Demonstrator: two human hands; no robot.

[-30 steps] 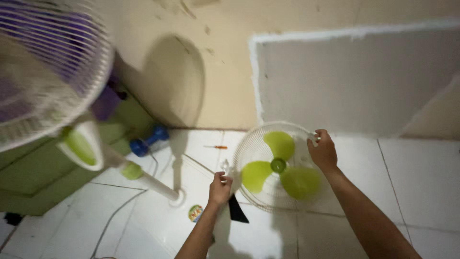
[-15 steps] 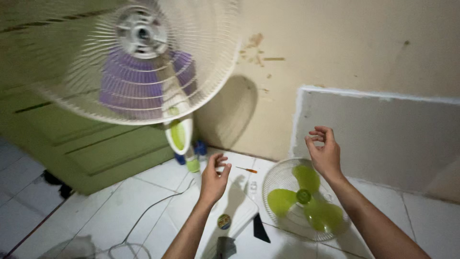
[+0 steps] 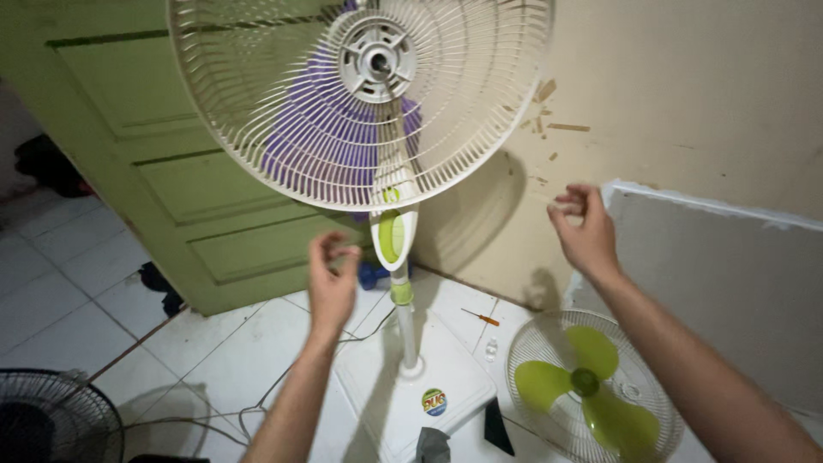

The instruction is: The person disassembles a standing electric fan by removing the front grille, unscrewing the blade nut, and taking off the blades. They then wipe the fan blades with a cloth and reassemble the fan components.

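Both empty hands, left hand (image 3: 333,283) and right hand (image 3: 585,230), fingers loosely curled, are raised toward the white plastic standing fan grille (image 3: 360,99); its rim must be grasped next.

Green panelled door (image 3: 129,154) at left. Loose grille with lime-green blades (image 3: 593,386) flat on white tile floor (image 3: 51,309). Small orange-handled screwdriver (image 3: 480,317) near wall. Dark grille (image 3: 51,420) bottom left.

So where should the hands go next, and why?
Probably up to the rim of the standing fan's white grille. The left hand and right hand are both empty, raised on either side of it, fingers half curled, touching nothing yet.
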